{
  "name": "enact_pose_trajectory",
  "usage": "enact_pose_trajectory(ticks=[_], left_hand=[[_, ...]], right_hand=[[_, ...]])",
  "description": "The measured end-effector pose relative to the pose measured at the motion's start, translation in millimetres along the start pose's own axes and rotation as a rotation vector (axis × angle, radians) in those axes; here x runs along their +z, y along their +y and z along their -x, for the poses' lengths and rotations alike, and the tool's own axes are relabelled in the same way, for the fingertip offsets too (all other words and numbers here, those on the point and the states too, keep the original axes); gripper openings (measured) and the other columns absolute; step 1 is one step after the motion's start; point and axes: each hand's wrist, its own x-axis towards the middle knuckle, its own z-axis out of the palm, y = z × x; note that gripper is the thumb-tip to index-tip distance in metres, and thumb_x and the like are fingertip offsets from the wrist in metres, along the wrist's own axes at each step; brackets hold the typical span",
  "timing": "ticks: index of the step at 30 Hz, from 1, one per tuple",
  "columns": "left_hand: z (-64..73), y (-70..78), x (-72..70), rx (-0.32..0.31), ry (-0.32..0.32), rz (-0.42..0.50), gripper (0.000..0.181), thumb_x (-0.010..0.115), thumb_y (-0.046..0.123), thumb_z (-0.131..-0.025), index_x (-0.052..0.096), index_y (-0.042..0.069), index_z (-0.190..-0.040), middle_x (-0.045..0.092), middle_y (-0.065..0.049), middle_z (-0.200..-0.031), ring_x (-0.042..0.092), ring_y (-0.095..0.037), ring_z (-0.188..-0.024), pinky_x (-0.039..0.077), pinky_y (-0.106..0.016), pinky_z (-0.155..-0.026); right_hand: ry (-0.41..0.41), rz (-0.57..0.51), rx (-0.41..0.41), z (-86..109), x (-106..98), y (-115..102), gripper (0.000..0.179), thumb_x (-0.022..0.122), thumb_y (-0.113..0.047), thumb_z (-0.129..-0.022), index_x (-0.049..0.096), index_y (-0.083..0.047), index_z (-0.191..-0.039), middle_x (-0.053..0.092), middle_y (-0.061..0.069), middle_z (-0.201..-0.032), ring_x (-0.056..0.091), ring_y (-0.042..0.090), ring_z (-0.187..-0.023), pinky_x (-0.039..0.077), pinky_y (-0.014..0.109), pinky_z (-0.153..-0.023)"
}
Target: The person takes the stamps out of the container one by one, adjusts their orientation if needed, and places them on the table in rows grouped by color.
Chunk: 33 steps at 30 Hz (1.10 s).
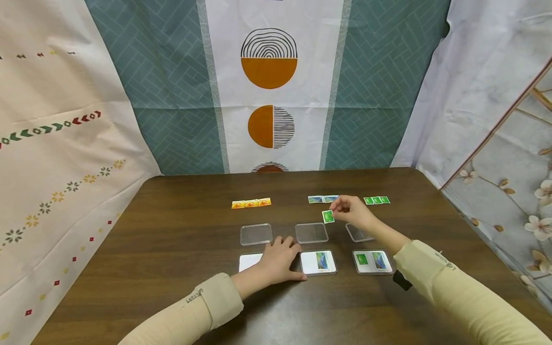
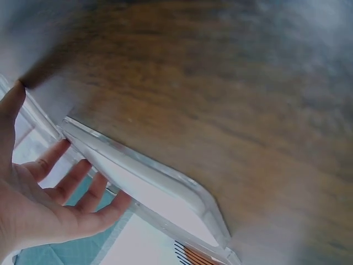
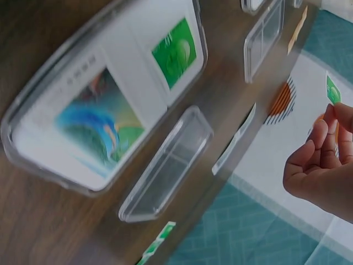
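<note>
Between thumb and fingertips my right hand [image 1: 352,211] pinches a small green picture card [image 1: 327,217] with a white border. The hand holds it above the table, just beyond the middle clear lid [image 1: 311,233]. My left hand [image 1: 279,261] lies with fingers spread between the left white-lined case [image 1: 248,261] and the middle case [image 1: 308,263]. In the left wrist view its fingers [image 2: 113,212] are at a case's edge; contact is hard to tell. A blue-green landscape card [image 1: 322,261] lies in the middle case. The right case [image 1: 373,268] bears a green card [image 1: 362,259] and a landscape card [image 1: 380,260].
Clear lids lie behind the left case [image 1: 256,235] and the right case, the latter lid [image 1: 357,233] partly behind my right forearm. Farther back are rows of orange cards [image 1: 251,203], landscape cards [image 1: 322,199] and green cards [image 1: 377,200] on the brown table [image 1: 172,249].
</note>
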Motion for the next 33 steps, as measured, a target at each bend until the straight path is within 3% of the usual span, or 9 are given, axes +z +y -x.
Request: enact_pose_trajectory(ticks=[7,15,24,33], left_hand=[[1.8,0.1,0.4,0.015,0.004,-0.022,0.068,0.068,0.065,-0.071,0.059,0.018,-0.12,0.055,-0.004,-0.115,0.052,-0.025,-0.101,0.048,-0.047,-0.078],[1.9,-0.3,1.8,0.015,0.01,-0.047,0.07,0.067,0.066,-0.071,0.058,0.018,-0.121,0.055,-0.003,-0.116,0.052,-0.025,-0.101,0.049,-0.046,-0.078],[2.3,-0.9,0.4,0.018,0.009,-0.05,0.07,0.066,0.066,-0.072,0.057,0.018,-0.122,0.055,-0.003,-0.117,0.051,-0.024,-0.102,0.049,-0.046,-0.078],[3.7,-0.2,-0.3,0.007,-0.005,-0.045,0.069,0.065,0.066,-0.073,0.057,0.019,-0.123,0.054,-0.003,-0.118,0.05,-0.023,-0.102,0.048,-0.045,-0.078]], right_hand=[[0.014,0.029,0.013,-4.9,-15,1,0.013,0.061,0.008,-0.084,0.056,0.015,-0.094,0.061,0.02,-0.079,0.052,0.006,-0.067,0.043,0.019,-0.06],[0.043,-0.064,-0.112,-16.5,-34,29,0.008,0.068,-0.004,-0.081,0.062,0.0,-0.085,0.061,-0.004,-0.068,0.051,0.003,-0.063,0.04,0.02,-0.058],[0.083,0.123,0.057,-21.1,-53,31,0.017,0.062,0.006,-0.084,0.056,0.017,-0.096,0.061,0.016,-0.076,0.049,0.002,-0.065,0.041,0.017,-0.058],[0.099,0.127,0.069,-30.4,-70,44,0.02,0.063,0.008,-0.082,0.055,0.019,-0.098,0.063,0.007,-0.073,0.049,-0.003,-0.061,0.041,0.015,-0.056]])
